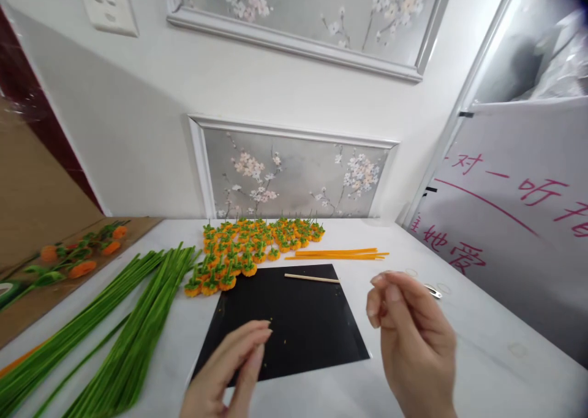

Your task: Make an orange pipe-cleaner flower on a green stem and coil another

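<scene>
Over the lower left of a black mat [294,320] is my left hand [229,366], its thumb and fingertips brought together. My right hand [411,338] is raised past the mat's right edge, with thumb and forefinger pinched and the other fingers curled. Anything thin or small in either pinch cannot be made out. A pale thin stick [312,278] lies across the mat's far right part. Behind the mat, rows of small orange flower heads [248,268] with green tops stand close together. Several orange pipe cleaners [340,254] lie to their right.
Long green pipe cleaners [133,344] lie in bundles on the left. Beyond them, finished-looking orange flowers [82,259] rest on a brown surface. A metal hair clip [432,291] is behind my right hand. A white wall [151,161] and a board with red writing [519,222] border the white table.
</scene>
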The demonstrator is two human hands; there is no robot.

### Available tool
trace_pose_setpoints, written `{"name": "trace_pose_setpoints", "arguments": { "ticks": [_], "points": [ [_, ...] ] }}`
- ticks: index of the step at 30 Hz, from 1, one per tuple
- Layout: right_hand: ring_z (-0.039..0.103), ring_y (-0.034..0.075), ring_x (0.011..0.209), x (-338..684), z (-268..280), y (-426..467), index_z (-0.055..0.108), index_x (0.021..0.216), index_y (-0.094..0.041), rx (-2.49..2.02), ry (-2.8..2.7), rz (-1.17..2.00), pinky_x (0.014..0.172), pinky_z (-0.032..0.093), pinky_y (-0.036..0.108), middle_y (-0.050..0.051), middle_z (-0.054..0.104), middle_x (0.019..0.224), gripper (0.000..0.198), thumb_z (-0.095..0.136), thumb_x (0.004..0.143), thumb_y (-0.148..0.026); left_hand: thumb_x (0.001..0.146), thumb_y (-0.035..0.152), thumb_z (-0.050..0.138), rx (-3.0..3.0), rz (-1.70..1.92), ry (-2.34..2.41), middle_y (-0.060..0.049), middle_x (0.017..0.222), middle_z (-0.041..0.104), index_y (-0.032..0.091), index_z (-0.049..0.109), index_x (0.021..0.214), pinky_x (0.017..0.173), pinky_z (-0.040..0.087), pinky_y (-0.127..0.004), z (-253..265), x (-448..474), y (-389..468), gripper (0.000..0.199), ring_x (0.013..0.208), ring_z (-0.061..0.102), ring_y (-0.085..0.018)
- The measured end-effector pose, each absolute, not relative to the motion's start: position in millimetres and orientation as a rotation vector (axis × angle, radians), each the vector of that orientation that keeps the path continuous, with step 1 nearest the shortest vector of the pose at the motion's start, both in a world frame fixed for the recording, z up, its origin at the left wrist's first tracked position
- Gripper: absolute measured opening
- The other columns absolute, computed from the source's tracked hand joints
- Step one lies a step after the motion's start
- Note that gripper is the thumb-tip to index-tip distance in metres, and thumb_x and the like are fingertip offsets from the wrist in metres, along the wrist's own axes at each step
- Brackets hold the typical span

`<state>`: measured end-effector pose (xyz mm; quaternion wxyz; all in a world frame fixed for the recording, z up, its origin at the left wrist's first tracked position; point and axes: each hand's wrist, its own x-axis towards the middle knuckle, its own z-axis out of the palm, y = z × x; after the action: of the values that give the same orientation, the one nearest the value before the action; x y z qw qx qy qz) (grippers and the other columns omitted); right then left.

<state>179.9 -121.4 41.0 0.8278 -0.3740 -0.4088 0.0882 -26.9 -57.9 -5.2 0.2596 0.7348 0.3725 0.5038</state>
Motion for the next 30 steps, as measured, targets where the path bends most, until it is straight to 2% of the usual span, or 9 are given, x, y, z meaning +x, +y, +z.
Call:
{"name": "trace_pose_setpoints", "arguments": {
  "ticks": [5, 9, 10, 13, 17, 19, 23, 26, 30],
  "points": [
    [0.051, 0.009, 0.055, 195.3, 16.2, -105.6, 0.063, 0.099, -0.021, -0.944, -0.883, 0.282, 0.049, 0.043, 0.023, 0.004, 0.062, 0.091, 0.013, 0.053, 0.092, -0.025, 0.074, 0.044, 0.063, 1.802, 1.321, 1.233, -0.002, 0.099, 0.071, 0.024, 0.07, 0.092, 0.087, 0.054, -0.025, 28.7, -59.2, -13.6, 0.028, 0.088, 0.068, -0.02],
    [0.051, 0.011, 0.052, 204.2, 6.2, -82.6, 0.063, 0.095, -0.018, -1.147, -1.06, 0.317, 0.05, 0.044, 0.023, 0.0, 0.059, 0.065, 0.019, 0.047, 0.094, -0.028, 0.07, 0.045, 0.066, 1.599, 1.34, 1.282, -0.004, 0.096, 0.071, 0.022, 0.068, 0.096, 0.09, 0.051, -0.031, 44.0, -51.3, 13.6, 0.035, 0.091, 0.066, -0.022],
    [0.053, 0.012, 0.052, 207.6, 3.9, -74.3, 0.062, 0.095, -0.017, -1.228, -1.128, 0.287, 0.05, 0.046, 0.023, 0.001, 0.061, 0.066, 0.022, 0.043, 0.095, -0.029, 0.071, 0.044, 0.066, 1.515, 1.334, 1.251, -0.004, 0.093, 0.07, 0.021, 0.068, 0.096, 0.088, 0.051, -0.031, 43.8, -43.3, 17.3, 0.035, 0.089, 0.066, -0.022],
    [0.063, 0.016, 0.07, 222.2, -2.1, -43.8, 0.063, 0.1, -0.017, -1.483, -1.393, 0.112, 0.061, 0.051, 0.026, 0.006, 0.068, 0.09, 0.026, 0.04, 0.095, -0.029, 0.071, 0.04, 0.067, 1.356, 1.109, 1.054, -0.006, 0.092, 0.069, 0.016, 0.069, 0.091, 0.079, 0.053, -0.029, 36.7, -12.1, 17.3, 0.032, 0.083, 0.064, -0.019],
    [0.062, 0.02, 0.087, 244.4, -6.1, 0.0, 0.069, 0.086, -0.021, -1.617, -1.565, 0.034, 0.08, 0.048, 0.031, 0.004, 0.069, 0.09, 0.018, 0.052, 0.088, -0.019, 0.073, 0.037, 0.068, 1.237, 0.849, 0.896, -0.007, 0.097, 0.067, 0.015, 0.069, 0.09, 0.073, 0.052, -0.024, 24.9, 21.4, 0.6, 0.028, 0.079, 0.062, -0.014],
    [0.06, 0.022, 0.091, 251.4, -7.1, 18.3, 0.071, 0.085, -0.021, -1.707, -1.619, -0.007, 0.085, 0.045, 0.032, 0.005, 0.07, 0.09, 0.019, 0.053, 0.086, -0.015, 0.072, 0.036, 0.069, 1.217, 0.791, 0.888, -0.007, 0.092, 0.068, 0.014, 0.07, 0.088, 0.071, 0.052, -0.023, 19.6, 28.4, -6.0, 0.027, 0.075, 0.061, -0.013],
    [0.058, 0.021, 0.096, 256.0, -11.2, 43.7, 0.069, 0.092, -0.019, -1.854, -1.719, -0.045, 0.086, 0.044, 0.034, 0.005, 0.068, 0.097, 0.016, 0.056, 0.087, -0.013, 0.07, 0.038, 0.07, 1.186, 0.754, 0.882, -0.007, 0.088, 0.068, 0.014, 0.07, 0.089, 0.069, 0.051, -0.024, 3.4, 27.3, -6.4, 0.03, 0.073, 0.061, -0.013],
    [0.058, 0.02, 0.098, 257.0, -17.0, 54.1, 0.065, 0.099, -0.017, -1.945, -1.766, -0.068, 0.087, 0.045, 0.038, 0.005, 0.065, 0.099, 0.013, 0.057, 0.09, -0.019, 0.067, 0.04, 0.073, 1.133, 0.804, 0.906, -0.006, 0.083, 0.067, 0.014, 0.07, 0.089, 0.068, 0.051, -0.024, -14.0, 23.2, -0.4, 0.035, 0.069, 0.06, -0.013],
    [0.058, 0.019, 0.095, 259.6, -25.9, 59.3, 0.062, 0.1, -0.016, -2.025, -1.798, -0.117, 0.085, 0.046, 0.038, 0.004, 0.063, 0.1, 0.014, 0.055, 0.093, -0.025, 0.068, 0.04, 0.071, 1.235, 0.787, 0.875, -0.004, 0.074, 0.066, 0.013, 0.069, 0.085, 0.058, 0.048, -0.023, -27.5, 23.3, 2.1, 0.032, 0.058, 0.056, -0.011]
  ]
}}
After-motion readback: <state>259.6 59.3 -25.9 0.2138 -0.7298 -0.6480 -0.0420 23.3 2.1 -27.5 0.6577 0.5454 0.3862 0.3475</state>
